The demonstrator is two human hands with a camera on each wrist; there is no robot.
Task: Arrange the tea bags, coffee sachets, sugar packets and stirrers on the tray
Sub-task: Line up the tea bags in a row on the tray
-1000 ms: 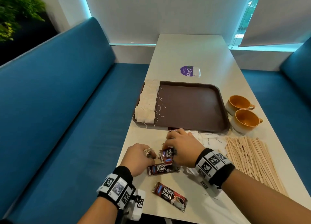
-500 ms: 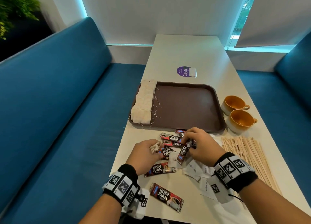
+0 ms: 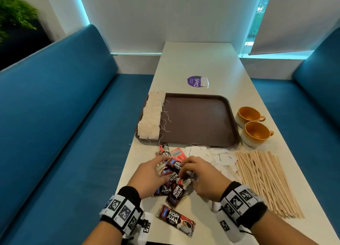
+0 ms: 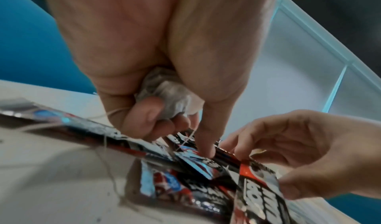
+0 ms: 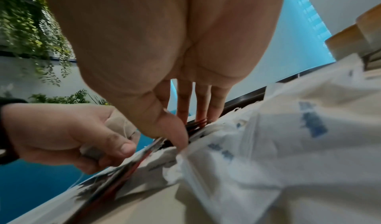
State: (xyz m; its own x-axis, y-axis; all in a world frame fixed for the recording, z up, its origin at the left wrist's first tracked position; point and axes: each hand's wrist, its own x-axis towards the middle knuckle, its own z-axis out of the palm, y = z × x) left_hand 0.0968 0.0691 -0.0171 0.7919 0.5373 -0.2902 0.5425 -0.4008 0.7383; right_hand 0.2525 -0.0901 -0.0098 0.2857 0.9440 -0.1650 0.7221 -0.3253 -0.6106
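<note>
Several tea bags (image 3: 151,118) lie in a row along the left edge of the brown tray (image 3: 199,120). My left hand (image 3: 156,169) grips a crumpled tea bag (image 4: 164,92) in its curled fingers, and its index finger presses on the pile of red-and-black coffee sachets (image 3: 173,185). My right hand (image 3: 185,168) pinches a few of these sachets (image 5: 196,124) between thumb and fingers, right beside the left hand. One more sachet (image 3: 175,220) lies alone near the table's front edge. White sugar packets (image 3: 220,158) and wooden stirrers (image 3: 265,182) lie to the right.
Two orange cups (image 3: 256,132) stand right of the tray. A purple sticker (image 3: 196,81) is on the table behind it. Blue benches (image 3: 64,125) run along both sides of the narrow table, and its left edge is close to my left hand.
My right hand reached toward the sachets near the tray's front edge, then came back to the left hand. The sachets are now bunched together between both hands.
</note>
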